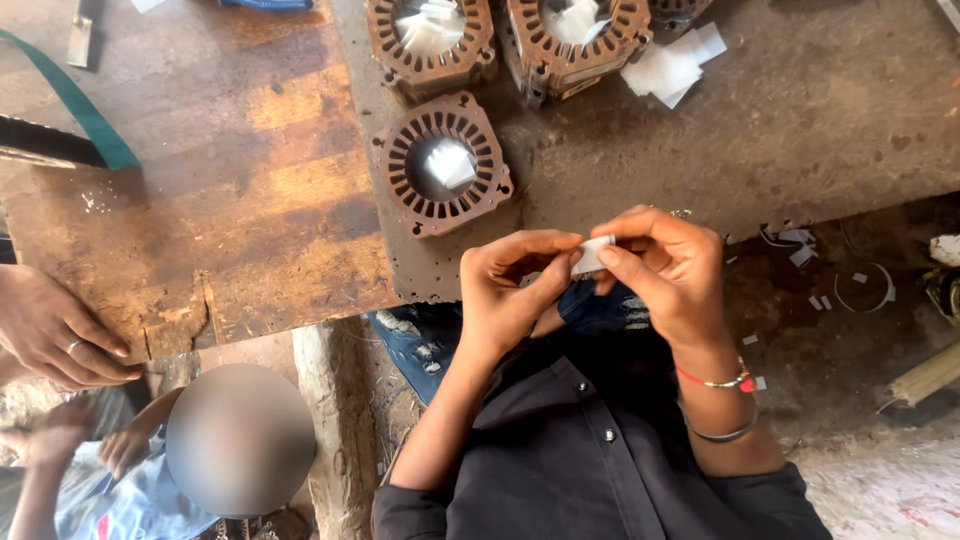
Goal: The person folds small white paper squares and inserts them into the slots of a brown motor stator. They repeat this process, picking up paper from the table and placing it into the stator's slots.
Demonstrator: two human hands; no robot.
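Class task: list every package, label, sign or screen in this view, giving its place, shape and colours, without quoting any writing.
No package, label, sign or screen shows.
Nearest things: a blank white paper slip, a small rectangle pinched between the left hand and right hand.
More blank white slips lie by the rusty brown slotted stator cores on the workbench.

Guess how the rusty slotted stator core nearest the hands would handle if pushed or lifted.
The stator core looks like thick rusted metal, so probably stiff and heavy for its size. It lies flat on its face on the dark bench top, so it would likely slide rather than roll. The loose white paper pieces inside could shift.
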